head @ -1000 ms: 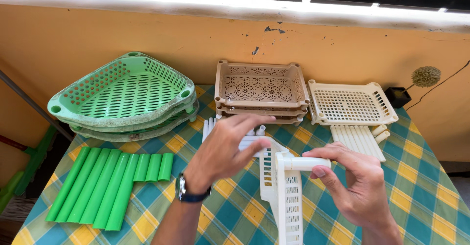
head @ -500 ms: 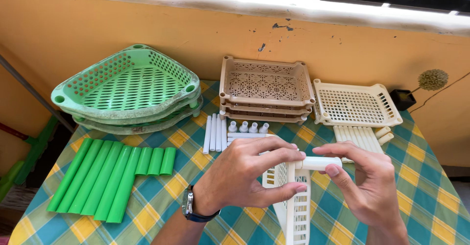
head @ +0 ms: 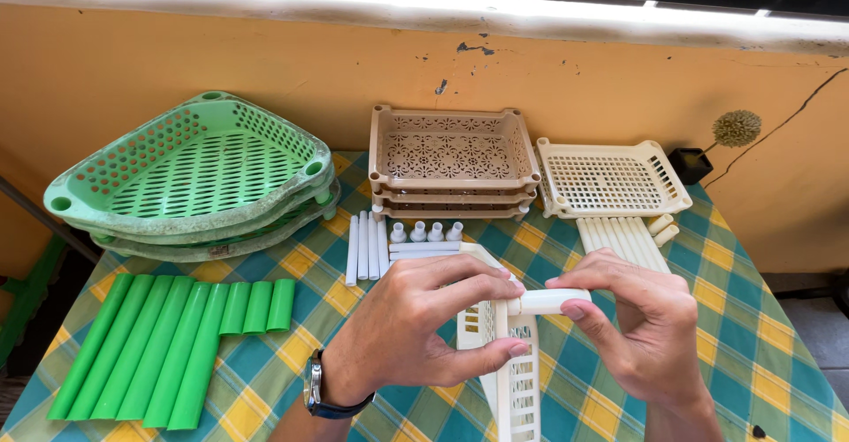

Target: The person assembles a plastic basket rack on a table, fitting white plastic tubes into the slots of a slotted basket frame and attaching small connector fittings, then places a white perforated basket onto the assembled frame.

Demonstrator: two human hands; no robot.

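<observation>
Checked cloth (head: 265, 354) covers the table, set against an orange wall (head: 177, 62). On it, the left hand (head: 416, 327) is closed around the corner of a cream tray (head: 517, 380) held on edge near the front, and the right hand (head: 641, 318) pinches a short cream tube (head: 553, 301) against that corner; it looks partly pushed in. As I judge it, this is the first leg going on, with nearly everything left. White tubes (head: 367, 247) and small caps (head: 424, 232) lie loose behind, and more cream tubes (head: 619, 239) to the right. Green trays (head: 190, 172), brown trays (head: 453, 155) and another cream tray (head: 610, 177) sit stacked and unassembled, and green tubes (head: 159, 336) lie untouched.
</observation>
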